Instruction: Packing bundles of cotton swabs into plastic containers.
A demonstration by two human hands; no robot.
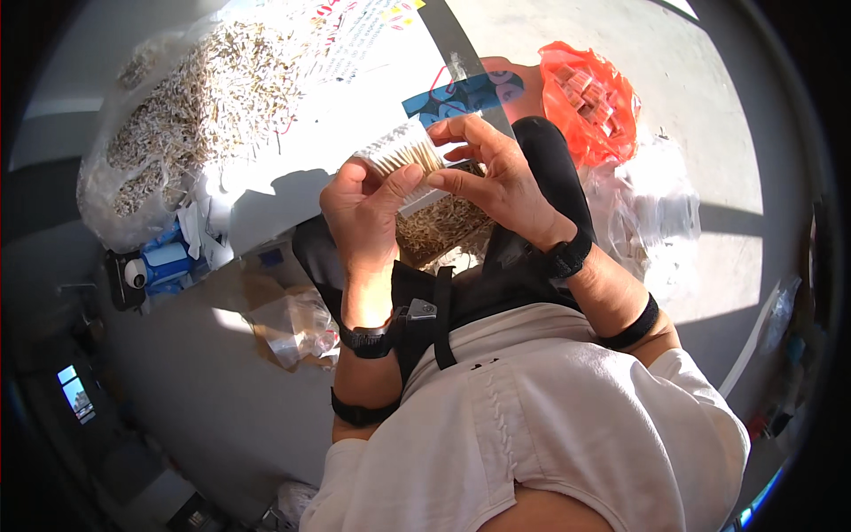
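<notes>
A thick bundle of cotton swabs (403, 158), lined up side by side with white tips at the far end, is held between my hands over my lap. My left hand (362, 208) wraps its near left side, thumb pressed on the sticks. From the right, my right hand (503, 182) grips the bundle's right end between thumb and fingers. A white edge shows just under the bundle; I cannot make out what it belongs to. Below, between my knees, sits a box of loose swabs (443, 223), partly hidden by my hands.
On the white table (341, 111) lies a large clear bag spilling a heap of loose swabs (208, 106). A red plastic bag (589, 102) of small packs stands right of my knee, near clear plastic bags (651, 204). A blue bottle (161, 264) lies by the table's left edge.
</notes>
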